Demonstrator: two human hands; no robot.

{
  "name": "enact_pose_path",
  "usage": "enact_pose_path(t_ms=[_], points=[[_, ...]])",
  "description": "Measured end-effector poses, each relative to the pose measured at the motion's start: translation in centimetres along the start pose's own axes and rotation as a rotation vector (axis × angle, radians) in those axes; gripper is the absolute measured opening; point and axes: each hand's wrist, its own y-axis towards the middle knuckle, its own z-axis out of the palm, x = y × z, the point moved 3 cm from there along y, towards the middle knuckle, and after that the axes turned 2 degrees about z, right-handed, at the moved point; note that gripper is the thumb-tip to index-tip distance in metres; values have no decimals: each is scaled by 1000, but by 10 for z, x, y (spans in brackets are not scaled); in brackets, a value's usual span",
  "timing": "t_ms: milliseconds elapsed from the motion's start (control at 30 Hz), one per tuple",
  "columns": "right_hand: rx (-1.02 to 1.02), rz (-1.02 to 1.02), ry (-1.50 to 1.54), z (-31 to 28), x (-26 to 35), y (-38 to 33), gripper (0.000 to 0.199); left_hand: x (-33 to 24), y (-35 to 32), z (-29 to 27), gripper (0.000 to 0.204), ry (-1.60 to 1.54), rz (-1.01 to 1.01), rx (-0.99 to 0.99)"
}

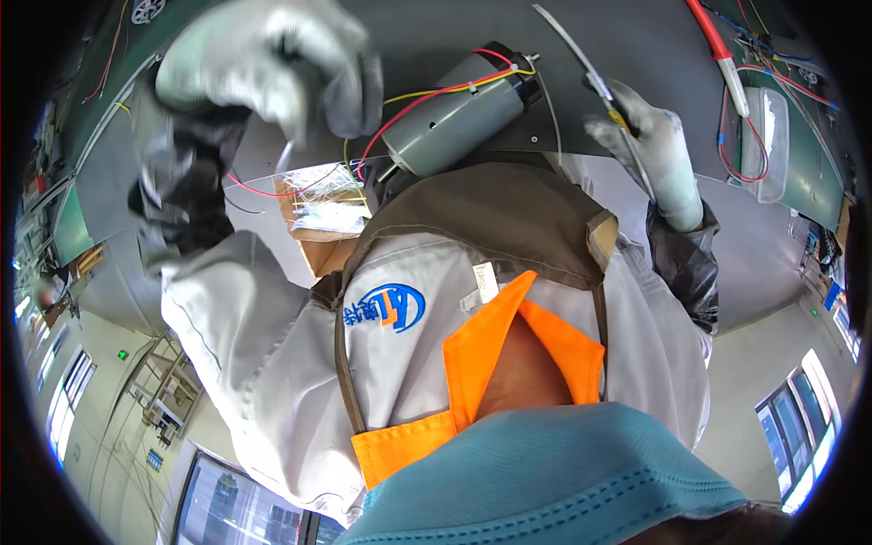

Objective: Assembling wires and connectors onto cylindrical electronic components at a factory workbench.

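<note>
A grey cylindrical motor (459,113) lies tilted on the dark worktop, close against my apron. Red and yellow wires (431,94) run along it, tied with a small white cable tie, and a thin pale strip hangs from its far end. My left hand (272,64), in a whitish glove, is raised left of the motor with curled, motion-smeared fingers. Just under its fingertips is a small white sliver (286,156); whether it is held is unclear. Right of the motor, my gloved right hand (658,145) grips a long slender tool (595,80), pale with dark and yellow parts; its exact kind is unclear.
Below the worktop edge, a cardboard box (318,250) holds clear and white scraps. At the right lie a red-and-white probe-like handle (718,54) with a red lead and a clear plastic tray (772,145). Loose wires (113,54) lie at the far left.
</note>
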Motion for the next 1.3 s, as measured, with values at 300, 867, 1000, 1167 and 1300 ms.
enact_pose_path(t_ms=[300, 867, 1000, 1167, 1300], points=[[-165, -69, 53, 37, 4, -17, 73, 56, 53, 96, 44, 1101, -319, -716], [-593, -1, -425, 105, 44, -20, 90, 54, 49, 82, 36, -541, -364, -697], [-587, 102, -440, 109, 50, -21, 92, 55, 50, 85, 33, -568, -298, -701], [-609, 159, -472, 110, 60, -23, 93, 51, 53, 83, 31, -560, -298, -674], [-579, 215, -433, 113, 66, -28, 83, 49, 56, 82, 29, -589, -314, -677]])
